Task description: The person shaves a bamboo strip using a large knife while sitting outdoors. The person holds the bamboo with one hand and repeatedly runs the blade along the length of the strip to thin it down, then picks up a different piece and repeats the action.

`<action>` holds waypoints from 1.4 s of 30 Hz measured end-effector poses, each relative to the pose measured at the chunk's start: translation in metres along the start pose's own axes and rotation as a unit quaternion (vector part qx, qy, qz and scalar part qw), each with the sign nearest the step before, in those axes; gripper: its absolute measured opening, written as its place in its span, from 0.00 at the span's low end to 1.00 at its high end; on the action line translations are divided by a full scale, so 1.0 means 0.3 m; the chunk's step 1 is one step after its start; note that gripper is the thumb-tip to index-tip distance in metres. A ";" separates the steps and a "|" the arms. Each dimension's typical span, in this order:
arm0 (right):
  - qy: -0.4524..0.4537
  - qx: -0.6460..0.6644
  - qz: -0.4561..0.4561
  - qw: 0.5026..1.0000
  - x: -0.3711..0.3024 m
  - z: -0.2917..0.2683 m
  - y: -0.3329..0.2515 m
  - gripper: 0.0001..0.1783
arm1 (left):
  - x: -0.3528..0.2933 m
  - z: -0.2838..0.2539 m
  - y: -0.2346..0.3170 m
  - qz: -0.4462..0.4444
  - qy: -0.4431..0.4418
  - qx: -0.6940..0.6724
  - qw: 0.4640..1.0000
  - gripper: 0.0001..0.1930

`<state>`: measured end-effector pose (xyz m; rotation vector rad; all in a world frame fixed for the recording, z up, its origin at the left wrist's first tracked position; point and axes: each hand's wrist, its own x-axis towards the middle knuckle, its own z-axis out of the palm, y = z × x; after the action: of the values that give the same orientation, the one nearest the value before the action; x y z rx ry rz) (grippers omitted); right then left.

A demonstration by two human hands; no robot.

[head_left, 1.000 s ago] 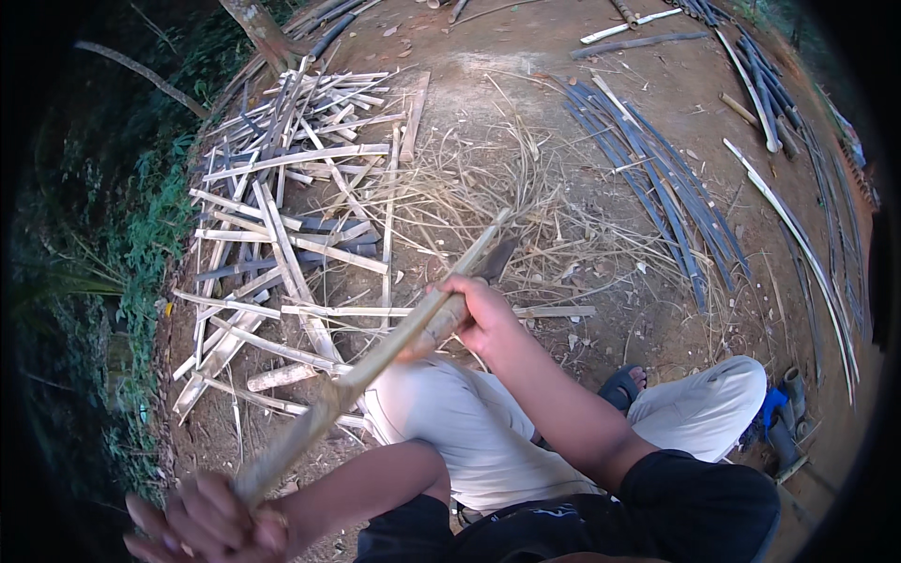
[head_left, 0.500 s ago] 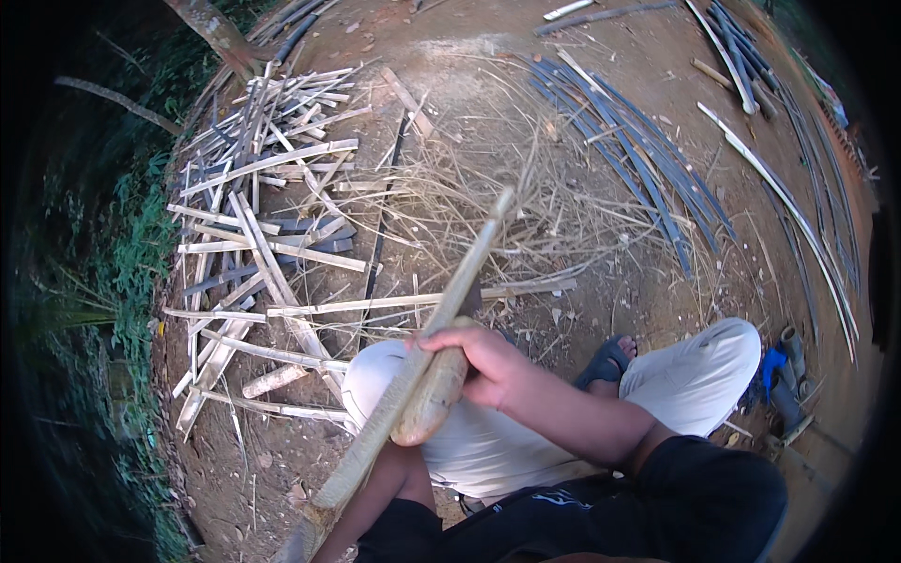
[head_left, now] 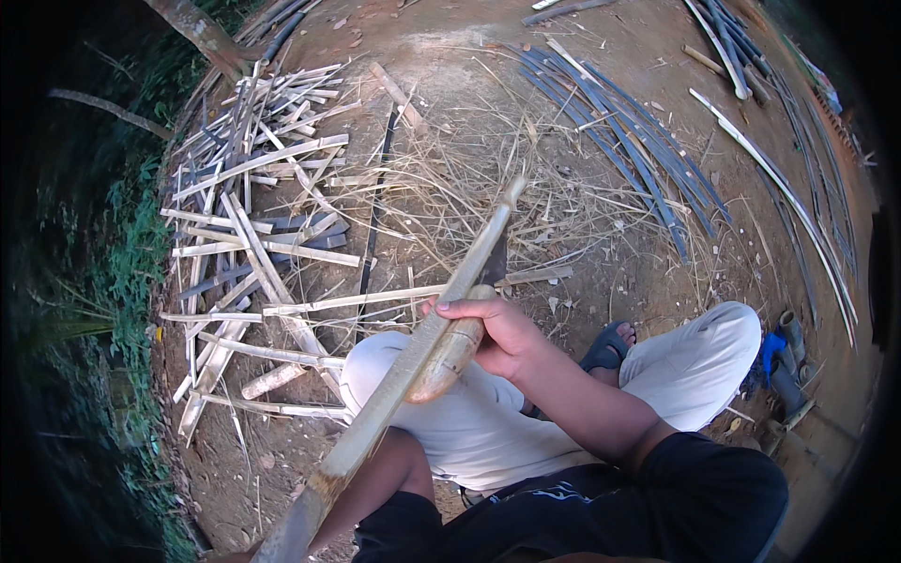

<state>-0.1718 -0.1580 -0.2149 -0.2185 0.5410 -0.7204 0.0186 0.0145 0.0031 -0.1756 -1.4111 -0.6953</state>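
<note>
My right hand point(head_left: 497, 333) is closed round a knife with a thick, rounded wooden handle point(head_left: 443, 366). Its dark blade point(head_left: 495, 261) shows beyond the hand, partly hidden by a long pale bamboo strip point(head_left: 399, 380). The thumb presses on that strip, which runs slantwise from the lower left up past the knife. Frayed fibres show at a joint on its near part. My left forearm point(head_left: 380, 474) passes under the strip toward the lower edge; only a sliver of skin shows beyond it, and the left hand's fingers are hidden.
A jumbled pile of split bamboo pieces point(head_left: 258, 239) lies at the left. Thin shavings point(head_left: 469, 192) cover the ground ahead. Dark bamboo strips point(head_left: 624, 141) lie at the right. Below the strip are my bent knees in pale trousers point(head_left: 699, 361). Green plants point(head_left: 127, 249) border the left side.
My right hand, the knife and the bamboo strip have shifted slightly up and to the right. More of the dark blade shows beside the strip now. The right hand's grip remains closed.
</note>
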 end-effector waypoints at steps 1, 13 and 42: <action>0.052 0.040 0.001 0.998 0.016 -0.051 0.033 0.20 | 0.004 -0.002 -0.011 -0.007 0.002 -0.003 1.000 0.14; 0.285 -0.146 -0.047 0.946 -0.169 -0.539 0.050 0.11 | 0.043 -0.007 -0.103 -0.023 0.079 0.042 0.996 0.17; 0.187 -0.803 -0.141 0.548 -0.054 -0.594 -0.309 0.13 | 0.076 0.025 -0.216 -0.038 0.150 0.109 0.982 0.18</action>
<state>-0.3305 -0.2167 -0.3241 -1.9765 1.5184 -0.3347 -0.0225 -0.0407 0.0072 0.1503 -1.1972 -0.5963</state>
